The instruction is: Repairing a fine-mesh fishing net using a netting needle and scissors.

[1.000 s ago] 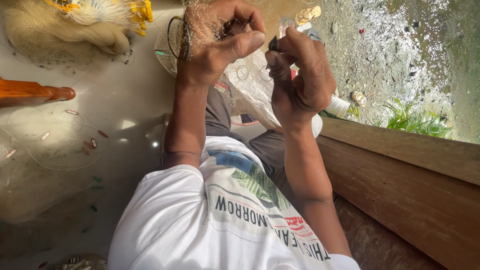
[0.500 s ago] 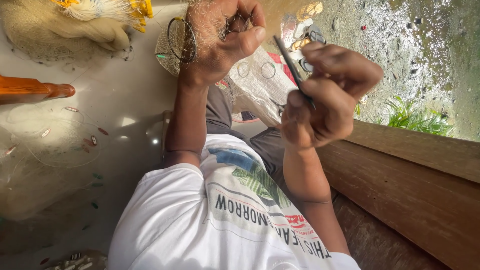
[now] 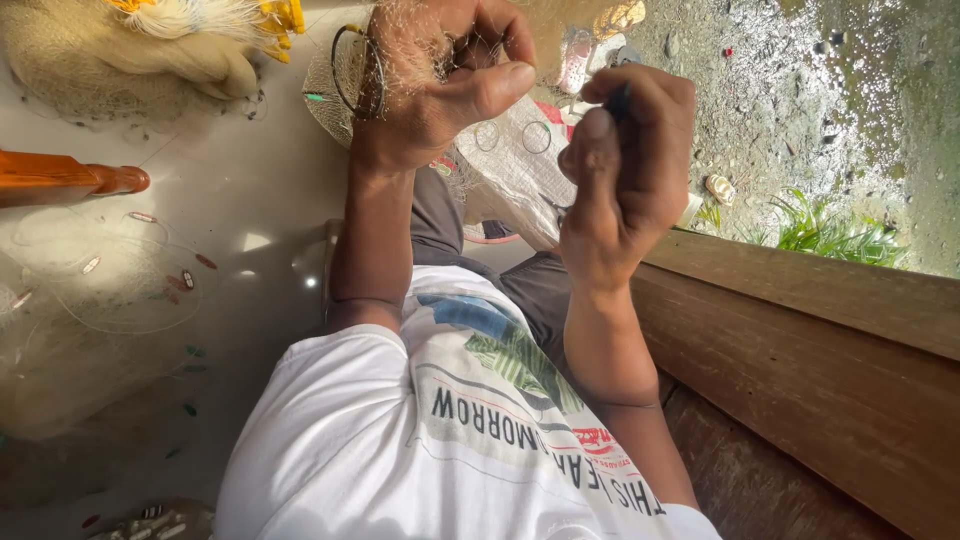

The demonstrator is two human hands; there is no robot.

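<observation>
Dark needle (image 3: 618,100) upright in right hand (image 3: 630,170)

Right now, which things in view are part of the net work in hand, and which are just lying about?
In hand:
left hand gripping fine net
right hand closed on a dark tool
white sack on the lap

Lying about:
heaped net with yellow floats
orange wooden handle
loose net on the floor
wooden plank

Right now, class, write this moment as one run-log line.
left hand: pinching fine net | right hand: gripping dark slim tool | wooden ledge: beside right arm
</observation>
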